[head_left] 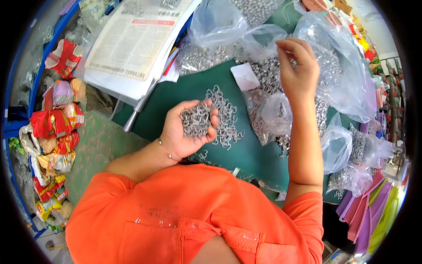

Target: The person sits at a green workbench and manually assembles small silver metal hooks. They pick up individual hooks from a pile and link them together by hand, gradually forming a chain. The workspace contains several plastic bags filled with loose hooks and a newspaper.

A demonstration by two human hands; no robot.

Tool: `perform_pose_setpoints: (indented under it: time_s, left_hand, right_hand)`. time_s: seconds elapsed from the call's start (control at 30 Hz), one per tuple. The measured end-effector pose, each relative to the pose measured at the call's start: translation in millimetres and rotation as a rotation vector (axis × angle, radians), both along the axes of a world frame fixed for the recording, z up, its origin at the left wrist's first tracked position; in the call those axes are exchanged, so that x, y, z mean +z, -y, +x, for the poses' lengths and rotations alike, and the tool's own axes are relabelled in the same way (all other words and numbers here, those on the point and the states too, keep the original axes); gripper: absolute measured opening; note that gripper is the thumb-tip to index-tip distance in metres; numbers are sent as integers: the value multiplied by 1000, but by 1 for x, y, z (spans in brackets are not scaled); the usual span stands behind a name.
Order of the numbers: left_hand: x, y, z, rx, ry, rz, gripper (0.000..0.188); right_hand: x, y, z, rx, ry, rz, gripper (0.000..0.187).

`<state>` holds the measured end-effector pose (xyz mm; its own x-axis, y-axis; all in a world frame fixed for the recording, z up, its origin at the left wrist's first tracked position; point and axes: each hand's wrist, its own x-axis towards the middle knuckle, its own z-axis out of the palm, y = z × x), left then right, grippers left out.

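My left hand [180,132], palm up with the fingers curled in, cups a heap of small silver metal hooks [196,120]. Just beyond it, more loose hooks [225,119] are spread over the green tabletop [154,114]. Farther right, my right hand [299,66] is raised above clear plastic bags and a dark pile of small metal pieces [267,75]. Its thumb and index finger come together in a pinch; anything between them is too small to make out.
Clear bags of metal parts [255,11] crowd the far side and right. A newspaper sheet [132,44] lies on papers at far left, with a pen-like metal tool [132,116] beside it. Coloured packets [57,123] fill the left shelf; purple and green plastic strips [373,215] hang at lower right.
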<state>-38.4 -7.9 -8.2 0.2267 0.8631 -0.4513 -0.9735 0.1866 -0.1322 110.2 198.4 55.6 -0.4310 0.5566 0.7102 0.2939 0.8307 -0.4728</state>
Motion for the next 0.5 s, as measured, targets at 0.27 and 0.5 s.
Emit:
perform_pose_setpoints:
  time_s: [0.27,0.5]
  left_hand:
    - [-11,1,-2,2,48,40,23]
    - [-10,-3,4,-27,6,24,24]
  right_hand:
    - [-43,133,47,145,696,-355,20]
    - [-79,143,71,20,567,-385,24]
